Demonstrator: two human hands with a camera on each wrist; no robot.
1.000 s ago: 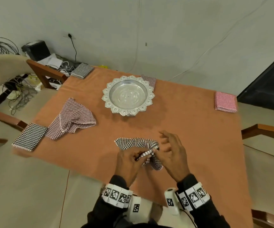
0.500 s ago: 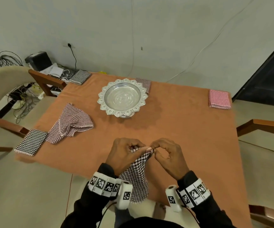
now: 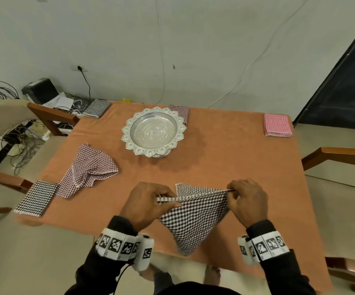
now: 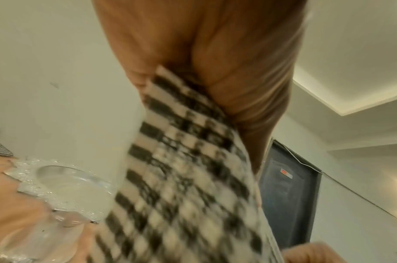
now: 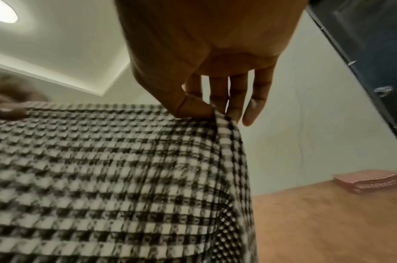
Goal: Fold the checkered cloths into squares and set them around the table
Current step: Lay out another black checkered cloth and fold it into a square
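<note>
A black-and-white checkered cloth (image 3: 195, 216) hangs spread between my hands above the near edge of the orange table (image 3: 236, 162). My left hand (image 3: 148, 201) pinches one top corner, and my right hand (image 3: 244, 201) pinches the other between thumb and forefinger. In the right wrist view the cloth (image 5: 114, 169) drapes down from the thumb. The left wrist view shows the cloth (image 4: 188, 178) blurred under the palm. A loose red-checked cloth (image 3: 87, 169) lies crumpled at the left. Folded squares lie at the near left (image 3: 37, 198), far left (image 3: 96, 108), far middle (image 3: 179, 110) and far right (image 3: 277, 127).
A silver scalloped dish (image 3: 153, 132) stands at the table's far middle. Wooden-armed chairs (image 3: 51, 116) flank the table on the left and right (image 3: 342, 158). Cables and a black box (image 3: 40, 92) lie on the floor at the far left.
My hands have moved apart, stretching the bunched black-and-white cloth out wide by its top edge. It has been lifted off the table and now hangs between them.
</note>
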